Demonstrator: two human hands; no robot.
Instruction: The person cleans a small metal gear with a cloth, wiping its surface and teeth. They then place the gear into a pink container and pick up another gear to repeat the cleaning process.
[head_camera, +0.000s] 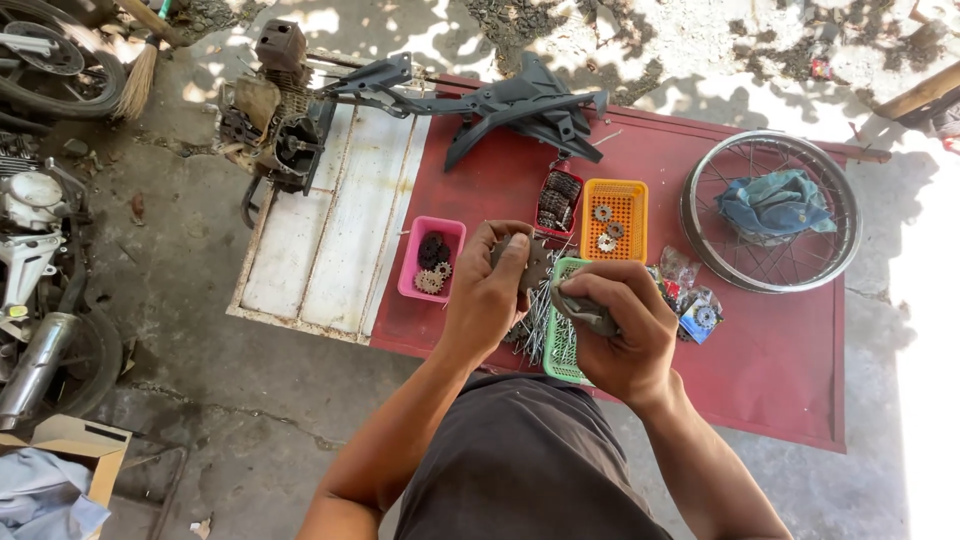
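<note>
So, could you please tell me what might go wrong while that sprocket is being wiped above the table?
The left hand pinches the toothed metal sprocket by its edge, so it might slip and drop among the loose metal spokes below. The right hand rubs it with only a thin grey rag, so the teeth could nick a finger. The green plastic basket reaches the red table's near edge and may tip.

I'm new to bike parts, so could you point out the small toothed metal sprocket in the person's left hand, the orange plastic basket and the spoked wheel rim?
small toothed metal sprocket (537, 262), head view, its toothed right edge.
orange plastic basket (630, 190), head view, its back rim.
spoked wheel rim (700, 175), head view, its left metal edge.
</note>
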